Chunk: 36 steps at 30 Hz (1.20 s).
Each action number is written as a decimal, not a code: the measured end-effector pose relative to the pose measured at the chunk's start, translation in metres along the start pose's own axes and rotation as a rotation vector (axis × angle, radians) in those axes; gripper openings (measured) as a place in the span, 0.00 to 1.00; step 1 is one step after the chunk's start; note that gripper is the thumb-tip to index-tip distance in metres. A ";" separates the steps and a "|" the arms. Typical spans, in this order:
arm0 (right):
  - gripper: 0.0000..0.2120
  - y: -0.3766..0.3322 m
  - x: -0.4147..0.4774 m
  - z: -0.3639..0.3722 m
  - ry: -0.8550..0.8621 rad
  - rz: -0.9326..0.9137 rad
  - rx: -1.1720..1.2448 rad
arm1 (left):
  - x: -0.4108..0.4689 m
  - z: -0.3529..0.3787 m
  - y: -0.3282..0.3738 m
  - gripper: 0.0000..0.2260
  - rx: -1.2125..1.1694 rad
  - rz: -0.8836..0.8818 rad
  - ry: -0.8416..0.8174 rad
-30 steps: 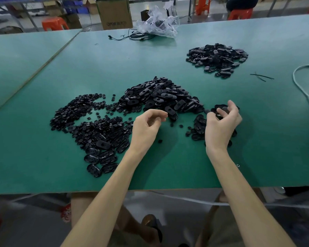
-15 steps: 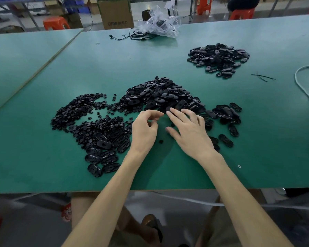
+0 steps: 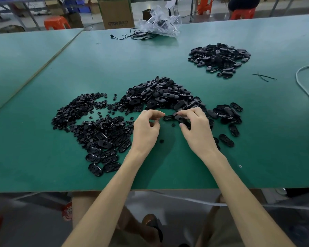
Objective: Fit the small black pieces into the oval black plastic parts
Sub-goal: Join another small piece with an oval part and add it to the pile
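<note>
Within right hand [image 3: 196, 132]: glossy oval part [image 3: 179, 119].

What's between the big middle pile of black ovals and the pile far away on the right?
Nothing, just bare green table between the middle pile and the far pile, seen in the head view.

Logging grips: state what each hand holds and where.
Right hand pinches an oval part by its right end. Left hand curled; contents cannot be told.

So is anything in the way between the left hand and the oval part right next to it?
Nothing visible. The left hand is almost at the oval part, which pokes out from under the right hand; only a small open gap separates them.
</note>
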State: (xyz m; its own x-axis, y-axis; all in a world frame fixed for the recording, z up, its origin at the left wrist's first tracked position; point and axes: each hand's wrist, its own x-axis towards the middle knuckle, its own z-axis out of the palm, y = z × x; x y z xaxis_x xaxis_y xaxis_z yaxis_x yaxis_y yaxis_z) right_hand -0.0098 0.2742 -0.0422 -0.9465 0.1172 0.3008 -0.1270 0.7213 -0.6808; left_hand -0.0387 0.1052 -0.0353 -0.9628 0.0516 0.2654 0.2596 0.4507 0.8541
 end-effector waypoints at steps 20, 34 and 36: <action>0.17 -0.004 -0.001 -0.008 0.163 0.039 0.188 | -0.006 0.013 0.002 0.06 0.448 0.296 -0.095; 0.14 -0.007 -0.003 -0.006 0.069 -0.066 0.271 | -0.002 0.006 0.002 0.03 0.010 0.128 -0.054; 0.14 -0.007 -0.003 -0.006 0.063 -0.065 0.278 | -0.001 0.005 0.001 0.06 -0.013 0.117 -0.046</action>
State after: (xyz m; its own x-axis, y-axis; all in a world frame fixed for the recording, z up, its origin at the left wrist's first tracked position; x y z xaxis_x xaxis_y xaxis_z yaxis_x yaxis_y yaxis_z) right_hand -0.0037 0.2729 -0.0340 -0.9146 0.1254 0.3844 -0.2712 0.5148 -0.8133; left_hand -0.0376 0.1103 -0.0375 -0.9281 0.1439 0.3433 0.3712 0.4278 0.8241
